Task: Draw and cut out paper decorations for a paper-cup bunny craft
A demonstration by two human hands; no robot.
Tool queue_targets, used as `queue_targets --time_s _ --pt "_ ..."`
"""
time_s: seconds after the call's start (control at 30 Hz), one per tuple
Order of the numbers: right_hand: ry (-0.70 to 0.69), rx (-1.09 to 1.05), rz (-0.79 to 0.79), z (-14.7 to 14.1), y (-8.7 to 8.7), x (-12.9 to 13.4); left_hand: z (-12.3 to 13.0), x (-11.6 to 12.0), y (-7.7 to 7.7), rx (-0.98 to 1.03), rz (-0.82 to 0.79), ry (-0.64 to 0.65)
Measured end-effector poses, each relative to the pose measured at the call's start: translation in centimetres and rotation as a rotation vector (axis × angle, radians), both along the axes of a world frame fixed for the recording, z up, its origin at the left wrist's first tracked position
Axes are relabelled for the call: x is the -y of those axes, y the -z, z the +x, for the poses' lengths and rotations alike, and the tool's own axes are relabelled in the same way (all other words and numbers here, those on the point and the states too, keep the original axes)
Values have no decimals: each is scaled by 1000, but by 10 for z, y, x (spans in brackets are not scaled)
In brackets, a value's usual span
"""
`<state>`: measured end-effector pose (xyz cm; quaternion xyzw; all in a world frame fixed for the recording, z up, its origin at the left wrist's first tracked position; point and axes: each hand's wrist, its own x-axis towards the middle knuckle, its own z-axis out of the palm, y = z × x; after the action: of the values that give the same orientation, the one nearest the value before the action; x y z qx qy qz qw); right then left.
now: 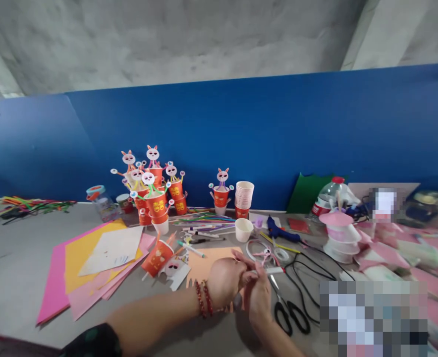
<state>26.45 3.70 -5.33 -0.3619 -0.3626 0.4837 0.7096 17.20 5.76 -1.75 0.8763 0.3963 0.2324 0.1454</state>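
Note:
My left hand (pixel 226 281), with red bead bracelets on the wrist, is closed, its fingers meeting my right hand. What its fingertips pinch is hidden. My right hand (pixel 259 297) is curled round a white marker (pixel 274 270) with a red end, which sticks out to the right. Both hands are above a peach paper sheet (pixel 204 263). A small pink pipe-cleaner figure (pixel 266 254) lies just beyond them. Black-handled scissors (pixel 291 316) lie right of my right hand. A tipped red paper cup (pixel 158 258) and a white paper piece with a face (pixel 173 268) lie to the left.
Stacked red cups with rabbit figures (pixel 155 206) stand at the back left. Coloured paper sheets (pixel 74 270) lie left. A cup stack (pixel 244 196), a white cup (pixel 244 230) and a blue glue gun (pixel 280 232) are behind. Black cables (pixel 308 277) and pink paper pieces (pixel 419 277) spread right.

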Motion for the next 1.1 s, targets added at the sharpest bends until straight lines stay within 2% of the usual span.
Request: queue_targets --time_s 0.13,0.2,0.27,0.4,0.5,0.6,0.7,0.8,0.87,0.97,1.1 --pt "-29 89 -24 1 4 -3 -14 -6 2 -125 36 2" --pt "-74 114 -37 0 8 -7 -36 -15 -3 -198 71 -8" --pt "-71 97 -71 -1 11 -12 -64 -29 -12 -269 109 -69" --pt "27 51 -125 1 7 -19 -110 -67 -26 -399 187 -220" --pt "39 117 -34 5 2 -19 -116 -93 -27 -465 194 -214" --pt "61 214 8 9 0 -19 -108 -105 -24 -474 198 -179" --pt "78 305 9 13 0 -20 -105 -97 -21 -472 208 -52" --pt "43 356 -3 14 1 -21 -112 -73 -17 -488 205 102" --pt "-3 407 0 12 1 -21 -120 -58 -11 -509 199 158" --pt "-101 515 15 10 1 -19 -132 -46 1 -543 209 146" --pt "-207 691 54 6 -2 -15 -138 -54 15 -588 246 112"
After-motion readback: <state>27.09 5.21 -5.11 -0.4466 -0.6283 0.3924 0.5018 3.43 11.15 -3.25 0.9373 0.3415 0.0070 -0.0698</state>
